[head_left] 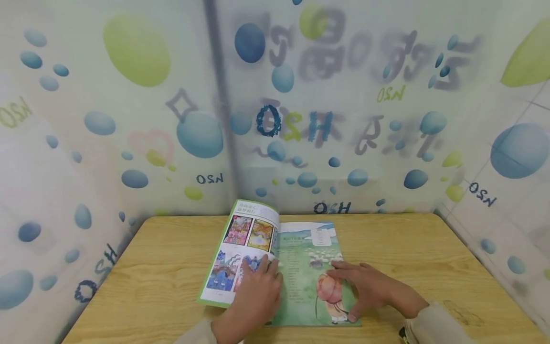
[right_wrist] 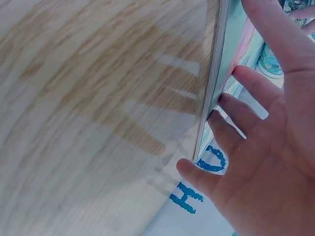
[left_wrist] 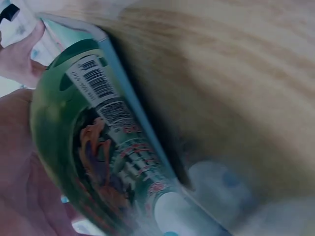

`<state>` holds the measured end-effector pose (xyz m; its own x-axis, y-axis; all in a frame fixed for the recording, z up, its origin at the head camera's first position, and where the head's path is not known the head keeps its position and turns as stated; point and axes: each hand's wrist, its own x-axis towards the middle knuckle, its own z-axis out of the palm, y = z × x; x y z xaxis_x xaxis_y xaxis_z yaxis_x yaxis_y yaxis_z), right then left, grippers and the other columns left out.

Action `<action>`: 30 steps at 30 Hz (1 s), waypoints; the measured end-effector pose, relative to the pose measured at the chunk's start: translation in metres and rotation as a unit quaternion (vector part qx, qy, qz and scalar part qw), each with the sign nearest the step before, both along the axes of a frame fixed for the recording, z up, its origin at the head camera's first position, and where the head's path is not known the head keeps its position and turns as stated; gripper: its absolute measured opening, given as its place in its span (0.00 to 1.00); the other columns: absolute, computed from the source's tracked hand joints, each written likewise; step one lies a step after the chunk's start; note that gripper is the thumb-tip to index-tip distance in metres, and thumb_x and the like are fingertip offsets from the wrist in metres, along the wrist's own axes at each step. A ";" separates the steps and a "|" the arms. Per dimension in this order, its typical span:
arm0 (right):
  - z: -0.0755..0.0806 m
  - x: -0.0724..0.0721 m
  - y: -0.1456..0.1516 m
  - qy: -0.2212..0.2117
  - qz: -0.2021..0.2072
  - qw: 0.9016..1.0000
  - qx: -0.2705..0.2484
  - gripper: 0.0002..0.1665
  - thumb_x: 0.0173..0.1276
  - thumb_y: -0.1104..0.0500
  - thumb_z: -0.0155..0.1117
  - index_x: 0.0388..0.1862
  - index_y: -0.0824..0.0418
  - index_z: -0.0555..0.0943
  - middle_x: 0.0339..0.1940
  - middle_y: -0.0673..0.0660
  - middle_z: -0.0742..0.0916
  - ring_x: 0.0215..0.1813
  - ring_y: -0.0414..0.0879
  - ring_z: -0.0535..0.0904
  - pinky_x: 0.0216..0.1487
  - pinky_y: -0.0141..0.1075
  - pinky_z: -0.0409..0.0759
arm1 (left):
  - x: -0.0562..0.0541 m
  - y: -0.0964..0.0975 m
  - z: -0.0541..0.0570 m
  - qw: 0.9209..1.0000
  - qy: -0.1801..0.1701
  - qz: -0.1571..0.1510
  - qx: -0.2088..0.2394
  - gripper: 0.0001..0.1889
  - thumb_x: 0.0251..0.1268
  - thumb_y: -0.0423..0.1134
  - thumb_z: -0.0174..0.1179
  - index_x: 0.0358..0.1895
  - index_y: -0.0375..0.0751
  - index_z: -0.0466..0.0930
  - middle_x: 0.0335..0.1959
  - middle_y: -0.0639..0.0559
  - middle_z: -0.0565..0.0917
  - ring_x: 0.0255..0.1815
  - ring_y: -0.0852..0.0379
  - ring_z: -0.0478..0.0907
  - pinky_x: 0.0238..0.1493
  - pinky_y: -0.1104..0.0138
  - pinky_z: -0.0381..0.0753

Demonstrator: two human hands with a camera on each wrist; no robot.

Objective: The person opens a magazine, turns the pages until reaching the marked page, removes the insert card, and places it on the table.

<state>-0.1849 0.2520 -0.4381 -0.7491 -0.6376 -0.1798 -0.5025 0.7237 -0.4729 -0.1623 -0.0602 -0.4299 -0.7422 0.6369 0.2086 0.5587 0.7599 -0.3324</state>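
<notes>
An illustrated magazine (head_left: 298, 282) lies spread on the wooden table. Its left page carries several colourful pictures and lifts away from the tabletop, while a green scene with a large pink figure fills the right page. My left hand (head_left: 258, 291) rests on the left page near the fold, fingers pointing away from me. The outer cover (left_wrist: 110, 132), with a barcode, bows upward in the left wrist view. Over the right page's outer edge lies my right hand (head_left: 369, 286), its fingers spread. In the right wrist view its fingertips (right_wrist: 226, 98) touch the magazine near the stacked page edges.
The wooden table (head_left: 159, 267) extends on both sides of the magazine. Behind it and at both sides hang pale walls (head_left: 189, 167) printed with blue and green dots and lettering. A dark band (head_left: 402, 334) shows at the right sleeve.
</notes>
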 end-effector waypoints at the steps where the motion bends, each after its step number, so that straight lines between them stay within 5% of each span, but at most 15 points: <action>1: 0.000 0.000 0.000 0.003 0.003 1.000 -0.001 0.60 0.42 0.34 0.80 0.74 0.53 0.70 0.76 0.63 0.68 0.74 0.64 0.62 0.63 0.72 0.59 | -0.001 -0.001 -0.001 1.000 -0.017 0.004 0.008 0.18 0.58 0.52 0.65 0.47 0.45 0.87 0.59 0.47 0.80 0.63 0.44 0.73 0.49 0.34 0.75; 5: -0.001 -0.002 0.000 0.004 0.001 1.000 -0.001 0.60 0.42 0.34 0.80 0.74 0.53 0.70 0.76 0.63 0.67 0.75 0.63 0.62 0.64 0.72 0.59 | -0.005 -0.005 -0.004 0.996 -0.073 0.016 0.052 0.24 0.62 0.54 0.63 0.56 0.45 0.84 0.67 0.44 0.75 0.67 0.41 0.70 0.44 0.33 0.77; 10: -0.002 -0.003 0.000 0.004 -0.004 1.000 0.003 0.60 0.41 0.33 0.80 0.73 0.53 0.71 0.76 0.62 0.68 0.75 0.62 0.62 0.65 0.68 0.61 | -0.009 -0.010 -0.010 0.991 -0.088 0.027 0.102 0.26 0.63 0.54 0.62 0.59 0.43 0.82 0.67 0.40 0.74 0.66 0.39 0.72 0.42 0.35 0.79; 17: -0.002 -0.002 0.000 0.001 -0.002 1.000 0.001 0.60 0.41 0.34 0.80 0.73 0.53 0.71 0.76 0.62 0.68 0.75 0.63 0.62 0.64 0.70 0.61 | -0.012 -0.015 -0.018 0.987 -0.108 0.027 0.114 0.26 0.65 0.55 0.61 0.62 0.44 0.80 0.69 0.39 0.73 0.67 0.38 0.72 0.41 0.35 0.80; 30: -0.001 -0.003 0.000 -0.001 0.004 1.000 -0.006 0.60 0.42 0.33 0.79 0.73 0.54 0.71 0.76 0.63 0.68 0.75 0.64 0.62 0.63 0.70 0.61 | -0.011 -0.017 -0.020 0.996 -0.031 0.010 0.080 0.26 0.63 0.58 0.61 0.58 0.46 0.83 0.65 0.40 0.77 0.62 0.41 0.76 0.39 0.42 0.83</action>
